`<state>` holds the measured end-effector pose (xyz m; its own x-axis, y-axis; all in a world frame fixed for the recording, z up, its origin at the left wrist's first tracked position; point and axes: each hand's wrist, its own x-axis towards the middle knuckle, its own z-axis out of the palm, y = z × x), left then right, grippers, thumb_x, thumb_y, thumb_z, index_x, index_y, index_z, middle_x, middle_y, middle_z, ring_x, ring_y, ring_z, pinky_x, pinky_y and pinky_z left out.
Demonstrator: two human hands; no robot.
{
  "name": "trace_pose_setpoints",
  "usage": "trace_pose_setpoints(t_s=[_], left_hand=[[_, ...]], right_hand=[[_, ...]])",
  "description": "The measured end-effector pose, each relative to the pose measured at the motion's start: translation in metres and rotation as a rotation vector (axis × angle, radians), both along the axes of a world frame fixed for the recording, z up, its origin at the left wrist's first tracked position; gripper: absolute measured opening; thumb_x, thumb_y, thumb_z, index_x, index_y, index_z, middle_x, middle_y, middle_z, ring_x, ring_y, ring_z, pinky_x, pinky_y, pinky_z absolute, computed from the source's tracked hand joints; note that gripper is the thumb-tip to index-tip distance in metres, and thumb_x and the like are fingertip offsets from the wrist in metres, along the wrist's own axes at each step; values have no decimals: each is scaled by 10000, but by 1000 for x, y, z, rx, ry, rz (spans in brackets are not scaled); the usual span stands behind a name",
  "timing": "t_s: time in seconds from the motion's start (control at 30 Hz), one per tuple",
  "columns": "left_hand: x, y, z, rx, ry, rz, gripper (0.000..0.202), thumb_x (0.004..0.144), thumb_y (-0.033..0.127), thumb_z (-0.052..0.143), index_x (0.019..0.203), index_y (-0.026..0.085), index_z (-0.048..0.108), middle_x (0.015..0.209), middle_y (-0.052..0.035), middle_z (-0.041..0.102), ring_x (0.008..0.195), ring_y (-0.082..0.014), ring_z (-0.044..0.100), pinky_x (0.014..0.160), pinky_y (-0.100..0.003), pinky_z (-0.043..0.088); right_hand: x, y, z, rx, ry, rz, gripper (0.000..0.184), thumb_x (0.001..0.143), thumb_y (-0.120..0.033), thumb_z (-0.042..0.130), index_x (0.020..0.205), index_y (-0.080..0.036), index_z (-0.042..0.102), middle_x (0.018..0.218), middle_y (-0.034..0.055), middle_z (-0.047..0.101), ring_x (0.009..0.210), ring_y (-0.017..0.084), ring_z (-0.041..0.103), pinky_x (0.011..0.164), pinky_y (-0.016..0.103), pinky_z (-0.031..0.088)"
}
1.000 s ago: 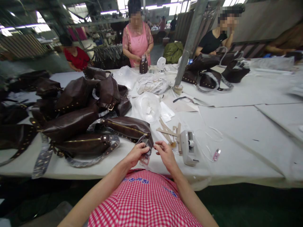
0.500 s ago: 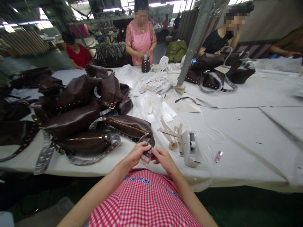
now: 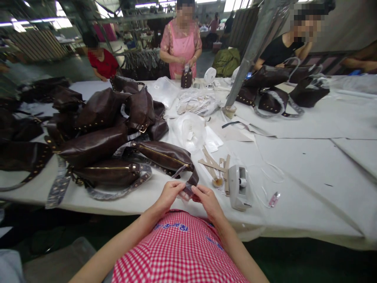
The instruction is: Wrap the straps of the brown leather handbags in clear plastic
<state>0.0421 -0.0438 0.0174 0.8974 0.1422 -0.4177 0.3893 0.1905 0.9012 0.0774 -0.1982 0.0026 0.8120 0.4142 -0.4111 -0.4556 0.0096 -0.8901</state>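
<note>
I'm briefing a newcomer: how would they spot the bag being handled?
On the white table, find the heap of dark brown bags at the left. At the heap's near right edge lies one long bag. Unlike its neighbours, its strap runs to the person's left hand and right hand.

A white-covered table (image 3: 306, 188) carries piled dark brown bags (image 3: 97, 145), tan strips (image 3: 227, 177) and a tape dispenser (image 3: 236, 196).

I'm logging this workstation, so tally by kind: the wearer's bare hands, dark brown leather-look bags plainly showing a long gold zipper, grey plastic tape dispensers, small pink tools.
Bare hands, left hand and right hand: 2
Dark brown leather-look bags showing a long gold zipper: 2
Grey plastic tape dispenser: 1
Small pink tool: 1
Total: 6
</note>
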Motion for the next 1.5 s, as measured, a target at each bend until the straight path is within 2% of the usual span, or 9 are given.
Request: trace_pose_setpoints(t_s=[0.33,0.57,0.73,0.83,0.97,1.07,1.2,1.33,1.5], left_hand=[[7,-2,-8,-105,39,80,381,603,364,767,862,99,681,756,-60,678,598,-143,602,562,-250,456],[12,-2,-3,-61,55,55,278,639,351,745,693,123,597,609,-8,598,531,-107,540,516,-218,401],[19,7,14,-240,97,63,300,616,327,790,688,126,579,623,6,602,537,-85,532,542,-206,409],[22,16,18,-334,153,54,326,574,301,832,717,113,607,657,-8,631,558,-90,556,581,-219,434],[30,28,18,-357,160,61,313,550,248,861,693,99,625,617,-3,618,548,-82,539,588,-217,418],[41,35,26,-365,159,52,300,607,290,837,696,96,627,621,-22,625,553,-99,543,589,-236,425],[62,40,49,-295,140,-38,408,762,516,652,763,109,630,673,-63,644,577,-136,576,579,-265,451],[76,38,62,117,-79,25,225,724,347,669,809,141,637,704,-26,634,590,-123,549,538,-221,401],[81,27,44,477,-295,-20,277,702,217,639,970,175,694,938,-54,669,822,-195,584,723,-267,444]], right_hand=[[1,-1,0,-26,-97,85,384,722,-545,642,676,-164,633,612,-2,615,593,141,541,608,273,427],[5,-4,-1,-155,-252,63,400,781,-550,590,606,-192,558,545,-6,574,562,151,544,576,278,441],[17,-19,5,-353,-703,-142,306,830,-417,584,1040,-205,651,1055,100,672,931,237,627,811,383,502],[24,-16,9,-355,-1017,40,422,845,-305,587,1266,-275,567,1365,81,527,1240,262,491,1020,455,409],[38,0,10,-268,-1146,280,333,896,-249,506,1202,-304,625,1253,49,627,1233,235,512,1048,452,391],[55,14,12,-172,-1041,245,249,872,-297,536,1067,-273,689,1140,49,682,1137,238,576,1054,447,375],[83,29,16,-155,-661,-16,305,856,-443,501,939,-221,693,881,42,714,907,238,625,872,388,480],[99,38,15,22,-341,-123,403,781,-521,573,942,-168,684,828,41,706,825,217,615,767,343,495],[90,42,11,197,-129,-103,432,705,-530,675,950,-173,686,863,45,715,782,198,625,726,322,493]])
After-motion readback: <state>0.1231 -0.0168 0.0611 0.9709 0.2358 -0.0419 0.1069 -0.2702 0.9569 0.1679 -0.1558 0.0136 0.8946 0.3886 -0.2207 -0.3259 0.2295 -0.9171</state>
